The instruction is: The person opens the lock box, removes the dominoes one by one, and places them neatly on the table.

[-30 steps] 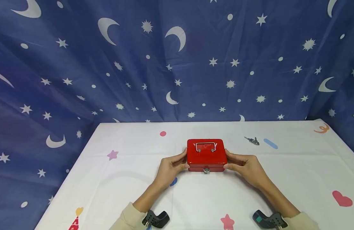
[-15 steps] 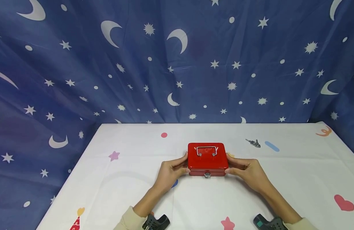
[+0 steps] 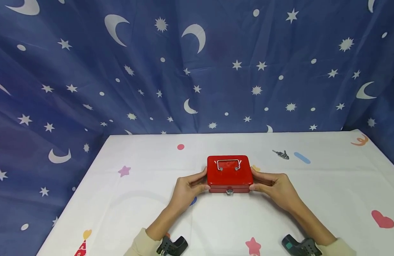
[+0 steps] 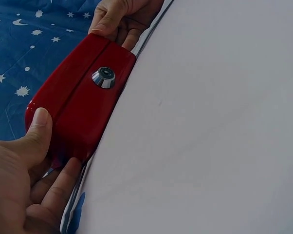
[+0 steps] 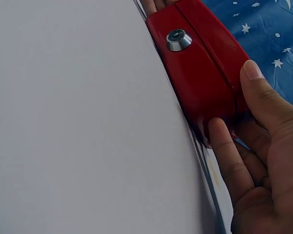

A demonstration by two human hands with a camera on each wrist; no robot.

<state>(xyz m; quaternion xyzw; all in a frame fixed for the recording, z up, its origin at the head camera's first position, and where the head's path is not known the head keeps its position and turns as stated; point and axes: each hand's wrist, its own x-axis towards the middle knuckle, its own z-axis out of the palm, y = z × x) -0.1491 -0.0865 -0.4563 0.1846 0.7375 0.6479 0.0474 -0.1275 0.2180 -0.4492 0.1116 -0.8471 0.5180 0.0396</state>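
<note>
A red metal cash box (image 3: 228, 176) stands on the white table, its lid down and its wire handle (image 3: 228, 161) folded flat on top. The silver lock (image 3: 229, 192) faces me; no key shows in it. My left hand (image 3: 186, 190) holds the box's left end, and my right hand (image 3: 278, 188) the right end. In the left wrist view, the left thumb (image 4: 39, 129) presses the lid's edge while fingers lie lower on the side. From the right wrist, the right thumb (image 5: 258, 87) presses the lid likewise, with a fingertip at the lower corner.
A white cloth (image 3: 145, 220) printed with coloured shapes covers the table. Behind and to the left hangs a blue curtain (image 3: 216, 89) with moons and stars. A small grey printed-looking figure (image 3: 281, 154) lies at the back right.
Both hands have drawn the cash box slightly toward me, and a yellow print beside its right end has come into view. The head view has also shifted a little.
</note>
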